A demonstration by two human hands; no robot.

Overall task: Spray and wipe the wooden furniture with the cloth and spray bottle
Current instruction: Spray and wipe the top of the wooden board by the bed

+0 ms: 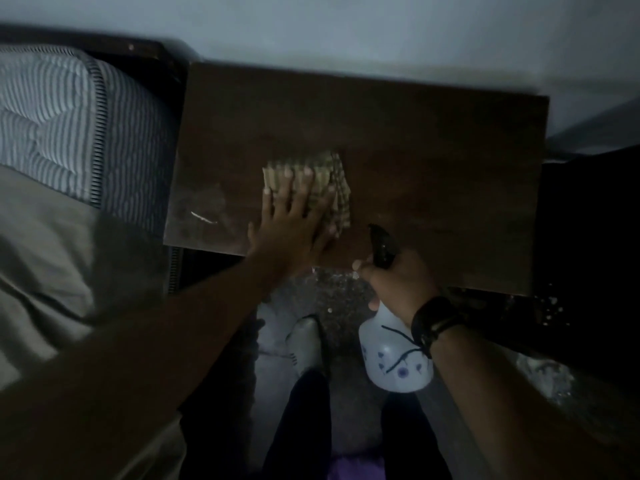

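Dim room, view blurred. The wooden table top (433,150) is seen from above, its long axis running left to right, with a wall behind and a striped mattress (69,116) just beside its left end.

A checked cloth (325,181) lies folded on the near-left middle of the top. It is pressed flat by the left hand (294,216), fingers straight and spread, palm on the cloth's near-left part.

The spray bottle (394,355) is gripped by the right hand (398,282) at the neck, fingers curled round it; the dark nozzle (382,245) is held over the table's near edge, pointed toward the far left, just beside the cloth. The white body hangs below the edge.

Judgement: wiping is under way. 1 wide stretch of unwiped-looking wood lies right of the cloth, along the long axis, so a rightward sweep seems called for; the bottle hand sits nearer that stretch. A pale streak (204,218) is noted near the left front corner.
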